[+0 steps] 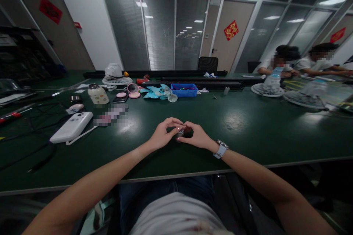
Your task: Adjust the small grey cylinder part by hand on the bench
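Observation:
A small grey metal cylinder (180, 133) stands on the green table between my hands, partly hidden by the fingers. My left hand (162, 134) reaches in from the left, its thumb and fingertips closed at the top of the cylinder. From the other side my right hand (199, 136) curls around it, thumb low against its side and fingers near the top. A watch with a pale strap (221, 149) is on my right wrist. Fine detail between the fingertips is too small to make out.
Toward the back of the green table (204, 114) lie a blue basket (185, 90), light-blue fan blades (157, 91) and another small cylinder (226, 90). At left are a white power bank (72, 127), a bottle (97, 94) and cables. Two people (278, 60) sit at far right behind fan parts (268, 89).

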The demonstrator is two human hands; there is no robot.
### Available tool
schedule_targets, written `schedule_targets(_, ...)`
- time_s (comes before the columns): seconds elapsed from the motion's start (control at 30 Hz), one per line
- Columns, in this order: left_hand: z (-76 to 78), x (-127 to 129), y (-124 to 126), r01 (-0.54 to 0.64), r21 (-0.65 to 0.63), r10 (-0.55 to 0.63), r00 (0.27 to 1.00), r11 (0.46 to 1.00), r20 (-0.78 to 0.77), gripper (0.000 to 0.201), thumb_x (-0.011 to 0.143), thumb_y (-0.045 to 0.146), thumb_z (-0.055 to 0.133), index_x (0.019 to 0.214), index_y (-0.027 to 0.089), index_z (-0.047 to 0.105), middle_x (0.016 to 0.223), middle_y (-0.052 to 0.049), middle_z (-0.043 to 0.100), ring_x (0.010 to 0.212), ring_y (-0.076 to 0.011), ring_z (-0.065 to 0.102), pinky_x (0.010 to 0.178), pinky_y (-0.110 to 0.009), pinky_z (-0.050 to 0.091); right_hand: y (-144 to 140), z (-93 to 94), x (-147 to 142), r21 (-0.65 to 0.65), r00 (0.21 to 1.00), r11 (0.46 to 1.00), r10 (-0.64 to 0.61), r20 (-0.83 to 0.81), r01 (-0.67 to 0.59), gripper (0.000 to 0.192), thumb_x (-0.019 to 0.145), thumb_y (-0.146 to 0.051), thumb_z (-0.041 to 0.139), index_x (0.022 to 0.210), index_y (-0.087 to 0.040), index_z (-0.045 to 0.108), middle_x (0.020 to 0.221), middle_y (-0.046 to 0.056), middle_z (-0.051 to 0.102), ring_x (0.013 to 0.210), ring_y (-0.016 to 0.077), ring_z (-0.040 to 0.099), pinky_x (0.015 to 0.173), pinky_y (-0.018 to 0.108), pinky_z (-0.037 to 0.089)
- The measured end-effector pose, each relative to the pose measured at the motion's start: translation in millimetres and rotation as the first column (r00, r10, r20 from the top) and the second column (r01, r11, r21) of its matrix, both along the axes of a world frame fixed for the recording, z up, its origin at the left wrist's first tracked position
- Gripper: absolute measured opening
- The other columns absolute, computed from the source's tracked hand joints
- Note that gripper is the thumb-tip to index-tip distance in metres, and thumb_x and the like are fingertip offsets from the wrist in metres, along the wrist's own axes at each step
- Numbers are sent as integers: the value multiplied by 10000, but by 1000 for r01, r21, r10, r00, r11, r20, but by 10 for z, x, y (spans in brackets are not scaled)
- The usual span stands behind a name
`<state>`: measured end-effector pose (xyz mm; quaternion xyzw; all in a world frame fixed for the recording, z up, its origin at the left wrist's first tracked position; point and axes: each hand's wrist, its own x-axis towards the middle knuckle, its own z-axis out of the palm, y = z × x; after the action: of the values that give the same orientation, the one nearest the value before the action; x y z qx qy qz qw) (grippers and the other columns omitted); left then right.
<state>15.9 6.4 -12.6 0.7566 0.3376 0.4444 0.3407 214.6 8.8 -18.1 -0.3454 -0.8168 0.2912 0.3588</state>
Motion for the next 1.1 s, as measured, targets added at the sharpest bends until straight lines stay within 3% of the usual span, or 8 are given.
schedule_targets(0.17, 15, 13, -17, -112, 57, 112, 994, 992, 16, 122, 836, 301, 683, 871, 184, 679, 1012, -68, 700, 948, -215, 680, 914, -347, 498, -15, 23, -7, -7, 1000, 1000, 8, -3, -8, 351, 710, -411, 786, 917, -186, 613, 870, 16, 691, 805, 184, 658, 745, 319, 527)
schedule_targets(0.37, 40, -78, 100, -280, 76, 277, 960, 957, 41, 204, 824, 354, 687, 923, 189, 616, 928, -56, 722, 881, -211, 704, 839, -334, 530, -29, 38, -16, -5, 1000, 1000, 2, -6, -2, 339, 716, -379, 787, 938, -179, 627, 891, 28, 702, 811, 179, 659, 766, 318, 526)
schedule_targets(0.5, -32, -261, 266, -384, 55, 386, 921, 922, -45, 159, 796, 316, 698, 886, 202, 634, 931, -58, 753, 900, -249, 718, 832, -363, 514, -32, 44, -17, -3, 1000, 1000, 0, -6, 0, 341, 710, -377, 793, 934, -178, 631, 901, 33, 707, 811, 180, 660, 768, 320, 527)
schedule_targets(0.7, -150, -460, 422, -543, 51, 542, 816, 838, -200, 107, 757, 260, 728, 839, 245, 660, 770, -43, 779, 950, -320, 693, 891, -487, 438, -33, 51, -13, -10, 1000, 1000, 3, -2, -3, 341, 716, -379, 791, 942, -182, 629, 918, 38, 711, 822, 180, 662, 777, 324, 529)
schedule_targets(0.9, -160, -517, 477, -602, 74, 594, 750, 795, -291, 93, 761, 253, 734, 835, 241, 678, 821, -80, 784, 1009, -367, 641, 930, -576, 347, -36, 54, -9, -14, 1000, 1000, 9, -7, -9, 347, 715, -383, 791, 943, -178, 628, 923, 41, 710, 830, 184, 663, 781, 331, 529)
schedule_targets(1.1, -169, -533, 470, -585, 102, 582, 741, 804, -334, 231, 721, 334, 780, 914, 256, 678, 942, -90, 781, 1088, -396, 577, 943, -596, 310, -48, 78, -9, -18, 1000, 1000, 18, -6, -18, 344, 723, -371, 788, 960, -175, 633, 944, 48, 714, 843, 184, 667, 788, 328, 528)
